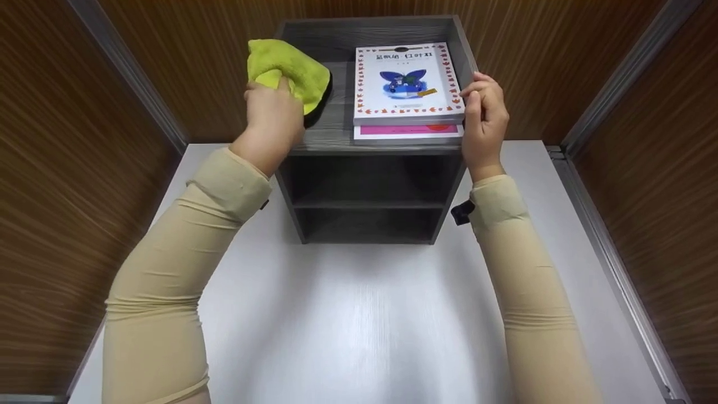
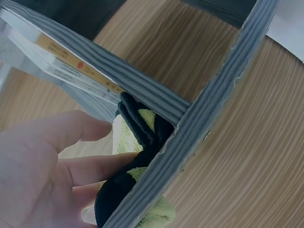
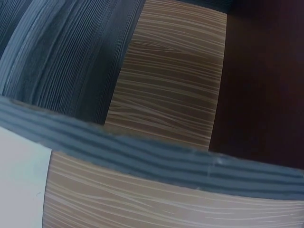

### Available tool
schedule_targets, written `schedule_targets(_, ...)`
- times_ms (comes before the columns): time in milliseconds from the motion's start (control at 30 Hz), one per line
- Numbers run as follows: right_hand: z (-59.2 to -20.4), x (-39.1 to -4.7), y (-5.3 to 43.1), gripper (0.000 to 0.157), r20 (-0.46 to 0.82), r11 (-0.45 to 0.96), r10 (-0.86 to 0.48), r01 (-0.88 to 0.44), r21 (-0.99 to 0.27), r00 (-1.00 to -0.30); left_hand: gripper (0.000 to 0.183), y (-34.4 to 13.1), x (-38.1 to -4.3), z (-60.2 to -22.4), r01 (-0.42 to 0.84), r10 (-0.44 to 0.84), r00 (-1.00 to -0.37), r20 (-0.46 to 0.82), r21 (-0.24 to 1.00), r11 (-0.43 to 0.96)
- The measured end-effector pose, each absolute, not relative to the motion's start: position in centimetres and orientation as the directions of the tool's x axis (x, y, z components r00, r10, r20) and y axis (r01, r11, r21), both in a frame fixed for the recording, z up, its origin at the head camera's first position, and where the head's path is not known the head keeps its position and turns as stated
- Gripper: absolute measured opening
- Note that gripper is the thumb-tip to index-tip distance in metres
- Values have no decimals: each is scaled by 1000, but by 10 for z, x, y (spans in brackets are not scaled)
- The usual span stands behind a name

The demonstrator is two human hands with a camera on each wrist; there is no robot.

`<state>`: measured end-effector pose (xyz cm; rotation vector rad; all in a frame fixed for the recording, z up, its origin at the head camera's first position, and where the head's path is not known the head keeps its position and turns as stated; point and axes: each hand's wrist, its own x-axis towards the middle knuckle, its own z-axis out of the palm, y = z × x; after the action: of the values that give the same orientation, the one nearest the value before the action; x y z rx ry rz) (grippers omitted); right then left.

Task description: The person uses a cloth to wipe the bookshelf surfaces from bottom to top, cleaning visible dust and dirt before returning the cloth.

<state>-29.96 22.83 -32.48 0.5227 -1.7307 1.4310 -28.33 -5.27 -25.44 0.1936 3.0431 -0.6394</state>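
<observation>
- One cloth [image 1: 308, 73], yellow-green with a dark reverse, at the left side of the top tray of the shelf unit [image 1: 370, 150]; the left wrist view shows it lapping over the wall's edge.
- Handling, as judged: light, soft and limp, unlikely to slip or break; best held by the bunched fold in its middle, loose corners gathered in.
- One left hand [image 1: 275, 115], fingers bent into the cloth and gripping its bunched part, palm partly hidden.
- One right hand [image 1: 485, 120], fingers curled over the right wall of the shelf unit, beside the books; how firmly, cannot tell.
- Two books, stacked: upper book [image 1: 401, 101] with butterfly cover, lower book [image 1: 392, 131] showing a pink strip.
- One white surface [image 1: 359, 314] beneath the shelf unit.
</observation>
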Motion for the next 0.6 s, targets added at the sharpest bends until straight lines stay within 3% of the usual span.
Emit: schedule_targets(600, -327, -304, 229, 27, 802, 267, 176, -756, -597, -571, 42, -59, -254, -258, 197, 202, -979, -36, -437, 878)
